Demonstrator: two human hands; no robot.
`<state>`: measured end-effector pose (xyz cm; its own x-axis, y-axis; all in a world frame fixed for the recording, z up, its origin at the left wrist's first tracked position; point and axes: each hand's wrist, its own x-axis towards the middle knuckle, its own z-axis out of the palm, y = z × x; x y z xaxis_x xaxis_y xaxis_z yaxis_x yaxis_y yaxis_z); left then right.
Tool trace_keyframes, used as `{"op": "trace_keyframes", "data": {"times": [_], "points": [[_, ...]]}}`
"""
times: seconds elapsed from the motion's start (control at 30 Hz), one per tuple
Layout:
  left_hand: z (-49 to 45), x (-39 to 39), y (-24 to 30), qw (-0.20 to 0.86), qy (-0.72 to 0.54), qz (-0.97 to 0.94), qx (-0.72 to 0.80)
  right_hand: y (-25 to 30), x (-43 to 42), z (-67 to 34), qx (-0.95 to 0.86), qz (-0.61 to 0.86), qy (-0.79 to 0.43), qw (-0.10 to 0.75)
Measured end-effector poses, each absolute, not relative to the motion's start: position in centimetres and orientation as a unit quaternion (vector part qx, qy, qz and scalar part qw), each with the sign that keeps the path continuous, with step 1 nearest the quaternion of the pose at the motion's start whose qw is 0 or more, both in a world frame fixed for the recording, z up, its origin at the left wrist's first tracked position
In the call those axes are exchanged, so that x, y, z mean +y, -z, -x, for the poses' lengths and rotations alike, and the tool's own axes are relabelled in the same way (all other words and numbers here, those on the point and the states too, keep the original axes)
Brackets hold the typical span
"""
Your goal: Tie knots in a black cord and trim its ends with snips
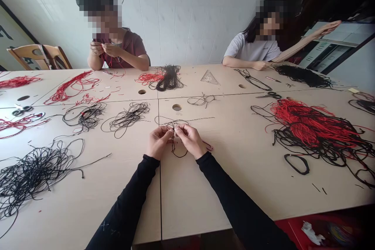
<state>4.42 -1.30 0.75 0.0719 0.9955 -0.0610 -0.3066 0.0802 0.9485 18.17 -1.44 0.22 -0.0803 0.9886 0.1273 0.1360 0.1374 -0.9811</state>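
Black sleeves [123,207] cover both forearms at the bottom edge. Thin black cord [179,156] is pinched closed between the fingertips of the left hand [157,142] and right hand [191,140], with a loop hanging below. It is held just above the seam of the pale table [205,191], below a round grommet hole [176,107]. A loose black cord tangle [35,175] is spread left of the hands; a red-and-black cord heap [310,125] is piled right. Scissors [268,95] are laid beyond that heap. Two co-workers are seated across the table; red cord is held in one co-worker's hands [101,49].
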Motion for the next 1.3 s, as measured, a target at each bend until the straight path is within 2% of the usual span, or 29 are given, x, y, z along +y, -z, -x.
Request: {"op": "trace_keyframes", "data": {"times": [0.2,0.57,1.3], "points": [[-4.3,-1.0,-0.3,0.584,-0.532,-0.44,0.426,-0.3,-1.5,-18.2,-0.585,0.493,-0.438,0.472],[-4.1,-1.0,-0.4,0.595,-0.52,-0.454,0.412,0.6,-1.0,-18.2,-0.509,0.444,-0.558,0.482],[-4.3,-1.1,-0.6,0.611,-0.541,-0.402,0.415,0.8,-0.9,-18.2,-0.531,0.441,-0.519,0.505]]}}
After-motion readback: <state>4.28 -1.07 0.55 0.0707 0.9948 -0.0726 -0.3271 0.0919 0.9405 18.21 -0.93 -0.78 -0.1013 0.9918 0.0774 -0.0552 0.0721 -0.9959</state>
